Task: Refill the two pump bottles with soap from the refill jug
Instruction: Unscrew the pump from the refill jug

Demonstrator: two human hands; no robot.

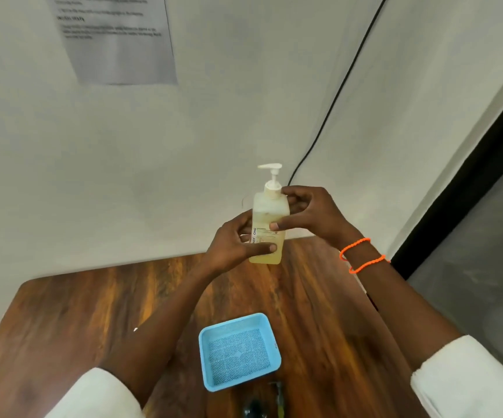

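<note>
Wooden surface (319,312) fills the lower frame; blue mesh basket (270,356) lower centre, nothing in it. Pump bottle (270,218) at frame centre, upright, held up, pale yellow soap filling most of it. Left hand (233,245) grips its lower body, thumb across the label. Right hand (313,217) grips the shoulder near the collar. Label reads "CHG".

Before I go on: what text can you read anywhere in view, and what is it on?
"CHG", with a partly hidden word before it that looks like "HEK": vertical side label of the clear pump bottle of yellowish soap, gripped by the left hand and right hand.
Front label of that bottle: small print, too blurred to read.
Grey printed sheet on the wall: several lines, too blurred to read.
Blue plastic mesh tray: no text.
</note>
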